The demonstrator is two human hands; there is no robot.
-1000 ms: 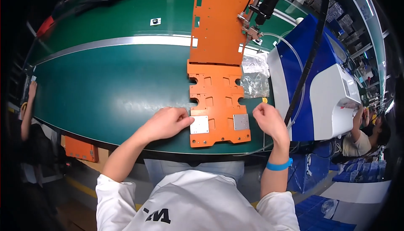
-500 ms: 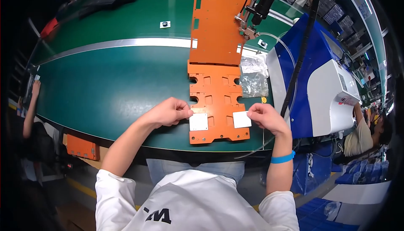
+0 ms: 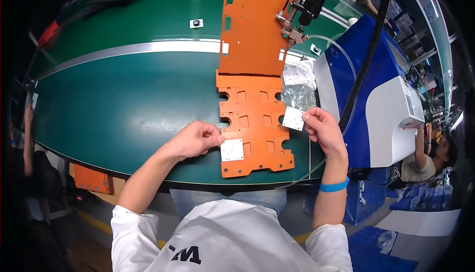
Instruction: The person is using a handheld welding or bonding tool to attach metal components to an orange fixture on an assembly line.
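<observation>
An orange hinged fixture (image 3: 255, 138) lies on the green bench, its flat orange lid (image 3: 252, 29) swung open away from me. One white square plate (image 3: 232, 150) with small holes rests in the near left pocket of the fixture. My left hand (image 3: 198, 141) pinches at that plate's upper left corner, thumb and forefinger together. Between the thumb and forefinger of my right hand (image 3: 322, 129) is a second white square plate (image 3: 293, 118), held tilted just off the fixture's right edge. The near right pocket is bare.
A clear plastic bag (image 3: 298, 86) lies right of the fixture, beside a blue and white machine (image 3: 376, 108). A metal tool head (image 3: 296, 37) with hoses hangs over the lid. Small black-and-white parts (image 3: 196, 23) sit on the conveyor beyond. Other people work at both sides.
My right hand has lifted its white plate off the fixture's near right pocket and moved it away from me. The left hand stays at the left plate.
</observation>
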